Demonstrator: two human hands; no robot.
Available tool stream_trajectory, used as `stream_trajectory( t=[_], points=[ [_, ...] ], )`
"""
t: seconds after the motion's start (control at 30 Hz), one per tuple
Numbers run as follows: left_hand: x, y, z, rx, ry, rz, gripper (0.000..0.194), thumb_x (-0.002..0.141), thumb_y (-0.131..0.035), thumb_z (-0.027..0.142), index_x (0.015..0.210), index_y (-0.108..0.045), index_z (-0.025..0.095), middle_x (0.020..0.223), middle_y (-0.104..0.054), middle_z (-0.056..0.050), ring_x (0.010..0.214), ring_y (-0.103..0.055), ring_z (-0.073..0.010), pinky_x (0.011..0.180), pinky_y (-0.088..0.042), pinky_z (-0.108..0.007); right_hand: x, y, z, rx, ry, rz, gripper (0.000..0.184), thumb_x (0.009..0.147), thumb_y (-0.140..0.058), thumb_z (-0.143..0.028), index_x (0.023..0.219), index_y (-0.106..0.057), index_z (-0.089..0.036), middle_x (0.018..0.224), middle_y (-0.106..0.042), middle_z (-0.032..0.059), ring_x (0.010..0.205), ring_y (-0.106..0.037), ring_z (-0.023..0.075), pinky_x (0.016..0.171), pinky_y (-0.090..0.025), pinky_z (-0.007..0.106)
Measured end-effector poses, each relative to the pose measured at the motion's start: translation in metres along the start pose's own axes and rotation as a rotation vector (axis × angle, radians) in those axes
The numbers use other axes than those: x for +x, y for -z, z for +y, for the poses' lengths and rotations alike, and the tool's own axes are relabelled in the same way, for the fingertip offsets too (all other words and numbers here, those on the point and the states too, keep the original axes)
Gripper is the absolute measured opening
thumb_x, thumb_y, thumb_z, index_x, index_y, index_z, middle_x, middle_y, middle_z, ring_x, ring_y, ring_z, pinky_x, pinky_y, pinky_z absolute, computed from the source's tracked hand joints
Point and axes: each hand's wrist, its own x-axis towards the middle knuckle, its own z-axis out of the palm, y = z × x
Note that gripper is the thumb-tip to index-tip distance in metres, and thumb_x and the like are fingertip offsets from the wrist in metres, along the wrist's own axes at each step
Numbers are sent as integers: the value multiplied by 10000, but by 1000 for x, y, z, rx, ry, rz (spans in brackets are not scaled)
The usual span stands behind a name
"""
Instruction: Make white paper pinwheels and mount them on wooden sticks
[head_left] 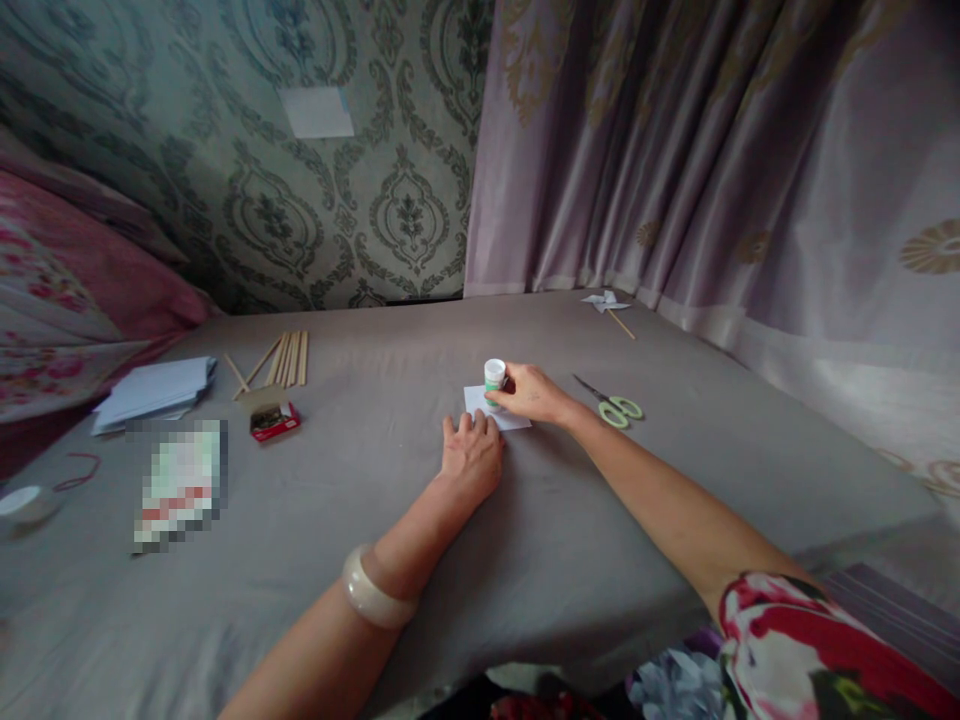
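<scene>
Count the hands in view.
2: the left hand, fingers spread by the near edge of the paper, and the right hand, holding the tube.

Right hand (pixel 529 393): grips an upright white-and-green bottle (pixel 494 378) at the white paper (pixel 516 421).
Left hand (pixel 472 455): rests at the paper's near edge.
Scissors (pixel 605 398): lie at right.
Wooden sticks (pixel 293 358): lie near a red box (pixel 274 427).

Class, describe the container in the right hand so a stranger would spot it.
On the grey cloth, find the left hand at a white sheet. Over that sheet, the right hand grips a small white container. Its green band and upright shape set it apart from the flat sheet and the scissors lying to the right.
</scene>
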Motion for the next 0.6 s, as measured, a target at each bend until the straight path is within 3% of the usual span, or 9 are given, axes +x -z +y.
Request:
stream_trajectory(
  t=[0.4, 0.6],
  points=[
    [1, 3, -1, -17, -3, -7, 336, 930, -318, 289, 1079, -567, 121, 1134, -566, -157, 1042, -499, -286, 964, -292, -503, 4, 0, 5, -42, -54, 60, 195, 729, -653, -331, 777, -635, -143, 713, -675, 55, 615, -576, 141, 572, -389, 225],
    [1, 0, -3, -26, -19, -19, 364, 922, -325, 276, 1215, -513, 168, 1197, -551, -153, 1066, -496, -294, 970, -273, -526, 0, 5, 2, -89, -50, 35, 183, 729, -650, -322, 754, -630, -142, 695, -665, 50, 602, -559, 132, 553, -364, 219]
  ],
)
